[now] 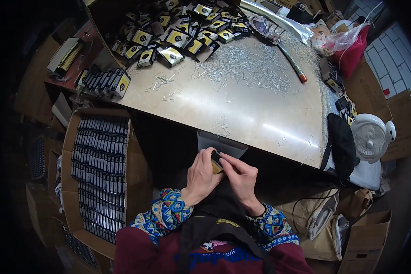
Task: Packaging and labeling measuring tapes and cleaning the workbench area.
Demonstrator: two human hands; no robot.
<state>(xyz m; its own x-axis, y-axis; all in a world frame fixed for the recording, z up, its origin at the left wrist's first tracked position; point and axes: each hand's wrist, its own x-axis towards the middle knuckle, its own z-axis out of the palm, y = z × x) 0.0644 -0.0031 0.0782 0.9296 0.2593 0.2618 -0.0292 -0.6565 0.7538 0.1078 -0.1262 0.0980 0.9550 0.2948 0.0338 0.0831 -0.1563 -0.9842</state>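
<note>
In front of my body, just off the table's near edge, my left hand (pixel 202 177) is closed round a small black-and-yellow cardboard box (pixel 216 168). The fingers of my right hand (pixel 240 175) are pinched together at the upper right end of that box. Whether they also hold something small there is hidden. Right behind the hands a grey sheet-like flap (pixel 221 145) hangs at the table edge. On the tabletop (pixel 205 107) lies a wide scatter of thin bent metal wire pieces (pixel 249 66), a few of them near the edge above my hands.
A heap of black-and-yellow boxes (pixel 178 37) covers the table's far left, with a row of boxes (pixel 106 82) at its left corner. An open carton (pixel 129 182) packed with boxes stands left. A stick with an orange tip (pixel 302 78) lies far right; a white fan (pixel 370 137) stands right.
</note>
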